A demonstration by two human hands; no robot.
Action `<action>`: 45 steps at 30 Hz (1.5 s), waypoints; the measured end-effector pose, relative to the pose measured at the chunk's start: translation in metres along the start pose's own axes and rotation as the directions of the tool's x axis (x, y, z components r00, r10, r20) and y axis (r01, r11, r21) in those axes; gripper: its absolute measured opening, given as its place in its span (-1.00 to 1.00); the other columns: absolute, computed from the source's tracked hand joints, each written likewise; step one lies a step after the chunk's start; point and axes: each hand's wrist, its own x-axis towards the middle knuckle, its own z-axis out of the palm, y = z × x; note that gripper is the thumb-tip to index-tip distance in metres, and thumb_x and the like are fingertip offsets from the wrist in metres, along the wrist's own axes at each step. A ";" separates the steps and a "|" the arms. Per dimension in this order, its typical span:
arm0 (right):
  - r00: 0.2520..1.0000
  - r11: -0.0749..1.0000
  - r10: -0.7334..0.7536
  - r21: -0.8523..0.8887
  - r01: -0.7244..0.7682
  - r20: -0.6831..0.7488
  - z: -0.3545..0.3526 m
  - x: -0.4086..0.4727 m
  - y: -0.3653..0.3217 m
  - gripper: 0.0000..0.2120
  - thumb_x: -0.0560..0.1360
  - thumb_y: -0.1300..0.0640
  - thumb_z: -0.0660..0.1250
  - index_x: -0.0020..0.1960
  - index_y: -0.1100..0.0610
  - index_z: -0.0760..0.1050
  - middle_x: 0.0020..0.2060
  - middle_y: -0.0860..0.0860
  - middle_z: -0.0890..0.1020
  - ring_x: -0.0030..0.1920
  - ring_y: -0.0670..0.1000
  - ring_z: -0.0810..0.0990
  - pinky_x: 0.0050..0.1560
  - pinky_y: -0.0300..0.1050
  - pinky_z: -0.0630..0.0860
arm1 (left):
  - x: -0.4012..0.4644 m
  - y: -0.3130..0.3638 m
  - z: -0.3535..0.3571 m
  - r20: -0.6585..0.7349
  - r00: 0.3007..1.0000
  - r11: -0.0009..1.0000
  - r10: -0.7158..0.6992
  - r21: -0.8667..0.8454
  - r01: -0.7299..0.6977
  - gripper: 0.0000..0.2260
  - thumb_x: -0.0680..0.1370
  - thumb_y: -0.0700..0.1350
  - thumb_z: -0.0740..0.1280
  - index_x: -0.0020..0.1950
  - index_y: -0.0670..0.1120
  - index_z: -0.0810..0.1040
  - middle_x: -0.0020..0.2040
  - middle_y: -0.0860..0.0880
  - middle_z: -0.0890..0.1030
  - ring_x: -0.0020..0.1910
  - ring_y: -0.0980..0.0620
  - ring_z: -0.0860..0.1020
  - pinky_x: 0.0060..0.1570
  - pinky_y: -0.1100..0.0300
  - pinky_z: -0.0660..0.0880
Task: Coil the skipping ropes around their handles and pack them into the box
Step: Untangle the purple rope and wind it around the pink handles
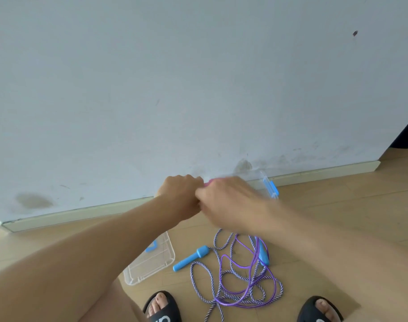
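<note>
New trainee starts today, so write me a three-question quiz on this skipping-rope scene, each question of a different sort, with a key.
1. True or false: the blue handle on the floor is in a hand.
2. Which lies tangled between the sandals? A) ropes B) towels C) cables
3. Fill in: the clear lid with a blue latch lies to the ___ of the blue handle in the picture.

Key: 1. False; it lies loose, while the left hand and right hand meet higher up around something pink. 2. A, the striped rope and purple rope. 3. left.
</note>
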 end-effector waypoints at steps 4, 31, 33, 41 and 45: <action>0.988 0.874 0.139 0.462 -0.151 0.062 -0.020 -0.001 0.043 -0.79 0.58 0.10 0.23 -0.19 0.09 0.52 -0.39 -0.08 0.63 -0.34 -0.08 0.50 -0.24 -0.11 0.40 | -0.002 0.011 0.001 -0.075 0.994 0.997 0.076 0.014 -0.075 -0.87 0.60 -0.12 0.12 0.05 -0.09 0.44 0.00 -0.10 0.59 -0.09 -0.16 0.58 -0.23 0.12 0.34; 0.895 0.082 0.434 0.984 -0.159 0.108 -0.001 0.002 0.078 -0.71 0.57 0.13 0.35 -0.27 0.14 0.36 -0.51 -0.08 0.39 -0.51 -0.13 0.35 -0.48 -0.30 0.30 | -0.030 -0.001 -0.040 -0.532 0.819 0.897 0.216 -0.223 -0.381 -0.88 0.52 -0.04 0.25 -0.09 0.00 0.30 -0.29 0.02 0.50 -0.34 -0.20 0.43 -0.36 0.11 0.32; 0.859 0.068 0.490 0.976 -0.208 0.149 0.008 -0.002 0.071 -0.83 0.51 0.17 0.25 -0.25 0.16 0.39 -0.59 -0.08 0.36 -0.60 -0.13 0.28 -0.55 -0.31 0.22 | -0.025 -0.008 -0.042 -0.539 0.836 0.896 0.101 -0.315 -0.311 -0.85 0.54 -0.03 0.24 -0.12 0.01 0.27 -0.32 0.02 0.46 -0.35 -0.19 0.42 -0.35 0.11 0.30; 0.777 0.288 0.615 0.881 -0.376 0.131 0.028 -0.016 0.002 -0.58 0.67 0.01 0.06 -0.30 0.12 0.43 -0.60 -0.10 0.43 -0.43 0.00 0.39 -0.25 -0.09 0.36 | 0.004 -0.028 -0.022 -0.419 0.907 0.958 -0.041 -0.273 -0.083 -0.90 0.58 -0.04 0.17 -0.06 -0.06 0.35 -0.29 -0.04 0.46 -0.30 -0.20 0.49 -0.32 0.10 0.37; 0.860 0.591 0.506 0.702 -0.396 0.059 0.013 -0.029 -0.011 -0.62 0.67 0.00 0.05 -0.23 0.16 0.40 -0.45 -0.02 0.43 -0.35 0.06 0.35 -0.24 -0.09 0.25 | 0.011 -0.040 -0.011 -0.389 0.921 0.983 -0.031 -0.179 -0.042 -0.89 0.58 -0.05 0.16 -0.08 -0.06 0.31 -0.31 -0.02 0.41 -0.33 -0.18 0.45 -0.31 0.09 0.40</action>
